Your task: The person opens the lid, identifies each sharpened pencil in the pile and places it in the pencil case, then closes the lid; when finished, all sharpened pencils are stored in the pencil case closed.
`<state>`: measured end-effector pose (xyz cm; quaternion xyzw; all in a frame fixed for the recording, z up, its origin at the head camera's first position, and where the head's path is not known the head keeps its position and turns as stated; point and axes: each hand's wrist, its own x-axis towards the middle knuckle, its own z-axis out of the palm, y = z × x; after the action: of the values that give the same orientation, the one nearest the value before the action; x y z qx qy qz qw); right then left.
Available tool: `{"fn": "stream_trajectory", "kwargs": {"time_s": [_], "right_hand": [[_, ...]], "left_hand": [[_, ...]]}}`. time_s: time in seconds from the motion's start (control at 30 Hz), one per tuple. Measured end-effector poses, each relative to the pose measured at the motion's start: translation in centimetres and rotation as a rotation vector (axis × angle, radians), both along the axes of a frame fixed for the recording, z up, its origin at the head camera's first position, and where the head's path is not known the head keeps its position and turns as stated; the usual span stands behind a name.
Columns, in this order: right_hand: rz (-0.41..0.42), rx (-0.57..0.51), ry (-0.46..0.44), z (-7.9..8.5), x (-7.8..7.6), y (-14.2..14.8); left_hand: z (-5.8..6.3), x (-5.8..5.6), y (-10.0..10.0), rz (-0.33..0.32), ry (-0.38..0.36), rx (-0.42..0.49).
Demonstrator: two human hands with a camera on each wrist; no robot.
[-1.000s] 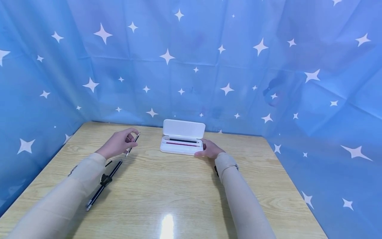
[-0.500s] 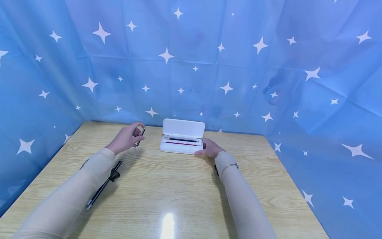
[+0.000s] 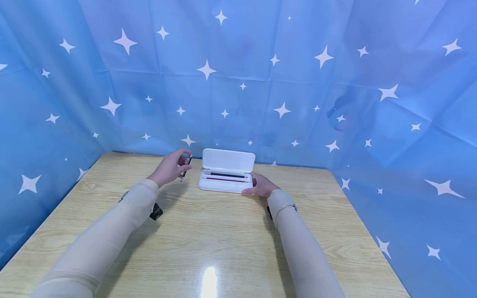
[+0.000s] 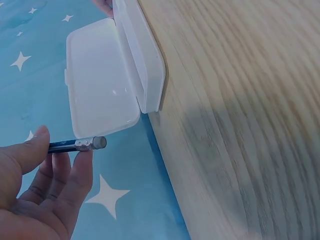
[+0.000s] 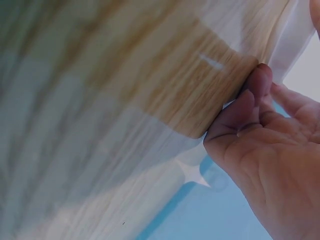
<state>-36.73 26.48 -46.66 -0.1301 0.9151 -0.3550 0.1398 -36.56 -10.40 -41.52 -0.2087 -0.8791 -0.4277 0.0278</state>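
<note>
Remotely, I see the left hand pinching a pencil above the table, just left of the open case. I read its axis as crossing the case's long, left-right one; the right hand grips the case's right end.

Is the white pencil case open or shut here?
Open. In the head view, the pencil case has its lid raised at the back, and a dark pencil and a red pencil show inside.
</note>
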Motion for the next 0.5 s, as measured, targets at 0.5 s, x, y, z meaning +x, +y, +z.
{"fn": "stream_trajectory", "kwargs": {"time_s": [0.5], "right_hand": [[-0.019,-0.004,-0.021,-0.5,-0.6,0.2]], "left_hand": [[-1.2,-2.3,2.7,-0.02,0.066,-0.002]]}}
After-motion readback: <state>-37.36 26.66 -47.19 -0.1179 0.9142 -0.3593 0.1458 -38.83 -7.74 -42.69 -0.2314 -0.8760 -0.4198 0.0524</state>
